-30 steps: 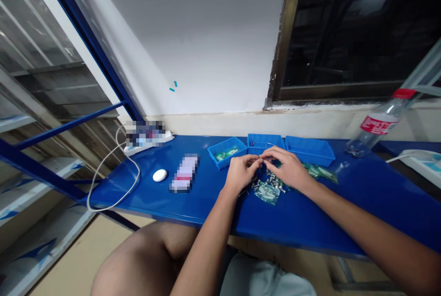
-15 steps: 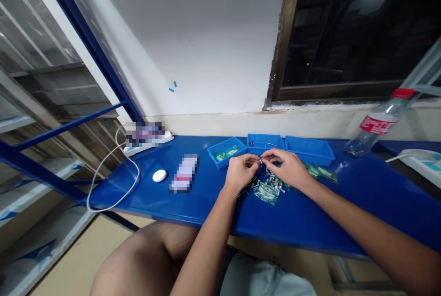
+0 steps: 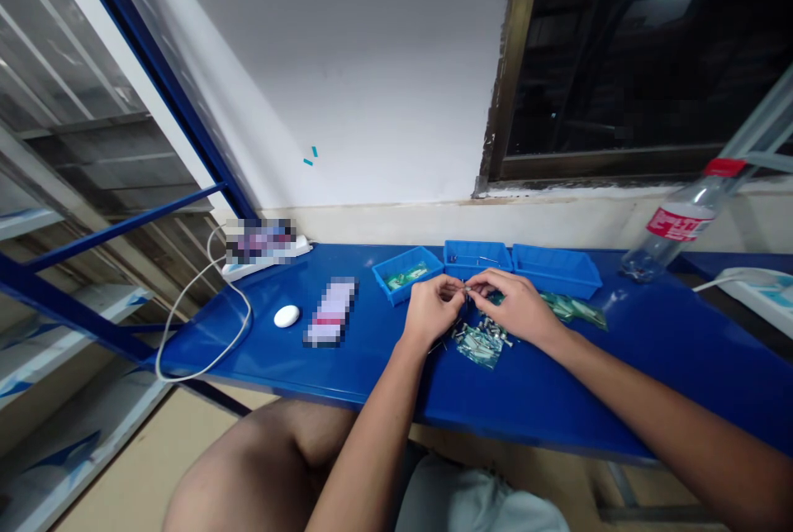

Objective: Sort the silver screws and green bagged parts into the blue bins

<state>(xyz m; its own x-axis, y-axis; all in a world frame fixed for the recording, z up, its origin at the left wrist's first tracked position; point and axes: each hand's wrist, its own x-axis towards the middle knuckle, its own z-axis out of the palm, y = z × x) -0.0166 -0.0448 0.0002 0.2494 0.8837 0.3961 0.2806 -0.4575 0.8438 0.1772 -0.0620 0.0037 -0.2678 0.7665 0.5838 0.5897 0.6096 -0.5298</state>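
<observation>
My left hand (image 3: pixel 432 309) and my right hand (image 3: pixel 515 304) meet over the blue table (image 3: pixel 384 350), fingertips pinched together on a tiny metal part (image 3: pixel 467 290) too small to name. Just below them lies a pile of small silvery components on green bags (image 3: pixel 480 339). Behind the hands stand three blue bins: the left blue bin (image 3: pixel 405 273) holds green pieces, the middle bin (image 3: pixel 476 256) and the right bin (image 3: pixel 556 268) show little inside.
A clear plastic bottle with a red label (image 3: pixel 678 225) stands at the right by the window sill. A white round object (image 3: pixel 287 315), a blurred box (image 3: pixel 332 311) and a white power strip with cable (image 3: pixel 263 255) lie at the left. More green bags (image 3: pixel 573 309) lie right of my hand.
Both hands have shifted slightly left and closer together, still pinching the small part between their fingertips. Nothing else has moved.
</observation>
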